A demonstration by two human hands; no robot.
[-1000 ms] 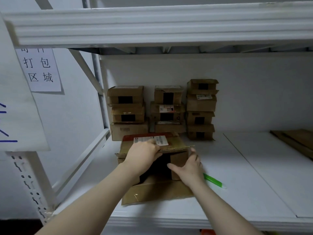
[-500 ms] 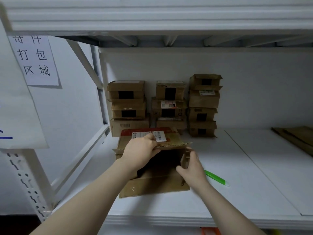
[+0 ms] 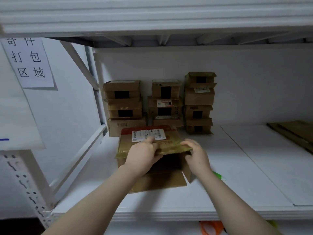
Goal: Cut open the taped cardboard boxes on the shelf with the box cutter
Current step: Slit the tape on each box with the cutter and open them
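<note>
An opened cardboard box (image 3: pixel 135 141) with a white shipping label lies on the white shelf (image 3: pixel 237 175), its front end open toward me and one flap flat on the shelf. My left hand (image 3: pixel 144 155) grips the front edge of the top flap, thumb on top. At the flap's right corner, my right hand (image 3: pixel 196 153) holds the edge with curled fingers. The green box cutter (image 3: pixel 219 175) lies on the shelf just right of the box, mostly hidden behind my right wrist.
Three stacks of small taped cardboard boxes (image 3: pixel 199 102) stand against the back wall. Flattened cardboard (image 3: pixel 294 133) lies at the far right. A paper sign (image 3: pixel 28 61) hangs on the left upright. Something orange (image 3: pixel 211 228) shows below the shelf edge.
My right hand rose from the box's right side flap to the top flap's right corner. The top flap has come down lower over the opening. The view shifted slightly downward.
</note>
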